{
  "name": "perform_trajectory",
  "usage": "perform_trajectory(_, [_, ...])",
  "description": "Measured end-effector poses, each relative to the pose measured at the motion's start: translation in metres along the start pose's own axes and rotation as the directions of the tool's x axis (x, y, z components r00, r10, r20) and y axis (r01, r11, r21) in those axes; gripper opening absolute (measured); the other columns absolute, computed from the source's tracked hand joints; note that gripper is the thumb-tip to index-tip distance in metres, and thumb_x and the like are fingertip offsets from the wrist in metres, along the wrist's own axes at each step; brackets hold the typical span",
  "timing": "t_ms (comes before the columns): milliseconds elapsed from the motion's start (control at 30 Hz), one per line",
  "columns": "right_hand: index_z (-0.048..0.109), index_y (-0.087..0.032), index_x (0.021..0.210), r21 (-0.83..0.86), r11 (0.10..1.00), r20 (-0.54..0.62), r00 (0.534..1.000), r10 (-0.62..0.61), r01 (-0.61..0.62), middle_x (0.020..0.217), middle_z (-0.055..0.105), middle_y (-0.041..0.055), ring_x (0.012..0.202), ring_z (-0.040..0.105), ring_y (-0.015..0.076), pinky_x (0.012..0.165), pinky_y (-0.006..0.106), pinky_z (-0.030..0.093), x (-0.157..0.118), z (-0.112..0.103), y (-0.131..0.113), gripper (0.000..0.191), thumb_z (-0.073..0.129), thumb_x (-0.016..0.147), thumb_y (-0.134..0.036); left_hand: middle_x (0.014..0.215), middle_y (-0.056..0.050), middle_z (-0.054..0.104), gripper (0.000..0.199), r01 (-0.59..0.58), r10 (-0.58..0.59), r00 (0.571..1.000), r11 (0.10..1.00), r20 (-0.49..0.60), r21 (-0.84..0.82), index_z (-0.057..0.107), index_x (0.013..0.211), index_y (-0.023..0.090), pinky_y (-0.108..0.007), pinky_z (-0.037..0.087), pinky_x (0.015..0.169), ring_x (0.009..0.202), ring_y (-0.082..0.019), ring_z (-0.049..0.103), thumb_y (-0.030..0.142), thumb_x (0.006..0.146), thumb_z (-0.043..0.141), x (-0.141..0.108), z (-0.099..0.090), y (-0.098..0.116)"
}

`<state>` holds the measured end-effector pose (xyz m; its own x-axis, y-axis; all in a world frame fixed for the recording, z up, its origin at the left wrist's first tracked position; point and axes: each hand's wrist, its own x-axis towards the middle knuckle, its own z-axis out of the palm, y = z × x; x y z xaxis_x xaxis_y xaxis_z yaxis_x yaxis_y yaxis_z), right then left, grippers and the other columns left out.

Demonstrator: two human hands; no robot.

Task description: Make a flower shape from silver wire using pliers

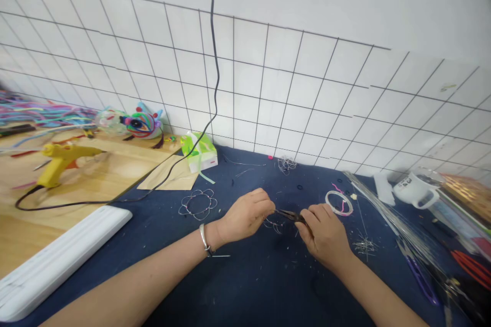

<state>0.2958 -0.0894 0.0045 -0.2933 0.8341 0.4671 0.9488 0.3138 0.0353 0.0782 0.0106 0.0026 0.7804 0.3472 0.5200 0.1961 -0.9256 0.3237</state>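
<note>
My right hand (324, 232) is closed around the handles of dark pliers (290, 215), whose jaws point left. My left hand (247, 214) pinches a thin wire piece (273, 225) that hangs in loops just below the plier tips. Whether the jaws grip the wire is too small to tell. To the left of my left hand, a flower-shaped wire ring (198, 204) lies flat on the dark blue tabletop (238, 286). A white ring-shaped roll (338, 203) with a pink strand lies beyond my right hand.
A yellow glue gun (57, 163) rests on a wooden board at left, its black cord (153, 191) crossing the table. Near it are a white bar (69, 260) and a tissue pack (200, 152). Rightward lie wire scraps (365, 245), long wires (383, 209), purple-handled scissors (420, 276) and a mug (414, 191).
</note>
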Motion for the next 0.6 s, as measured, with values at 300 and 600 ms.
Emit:
perform_trajectory(300, [0.058,-0.015,0.09,-0.049,0.999,0.003,1.0,0.0,0.0,0.081,0.05,0.0077,0.08,0.041,0.0209,0.073,0.035,0.035,-0.0011,-0.0011,-0.0027,0.022,0.044,0.085,-0.031,0.076,-0.005,0.051,0.016,-0.025,0.025,1.0,0.999,-0.006,0.026,0.052,0.084,0.015,-0.03,0.038,0.069,0.076,-0.016,0.043,0.012,0.085,0.036,-0.0005,0.0012,0.0011])
perform_trajectory(600, [0.059,-0.016,0.091,-0.113,0.994,0.002,1.0,-0.015,0.016,0.08,0.049,0.0077,0.079,0.041,0.0205,0.073,0.034,0.035,-0.0014,-0.004,-0.0026,0.023,0.044,0.085,-0.032,0.078,-0.006,0.054,0.018,-0.071,0.071,0.996,0.997,-0.056,0.004,0.053,0.088,0.015,-0.033,0.04,0.073,0.079,-0.017,0.045,0.009,0.083,0.037,-0.0024,0.0061,-0.0014])
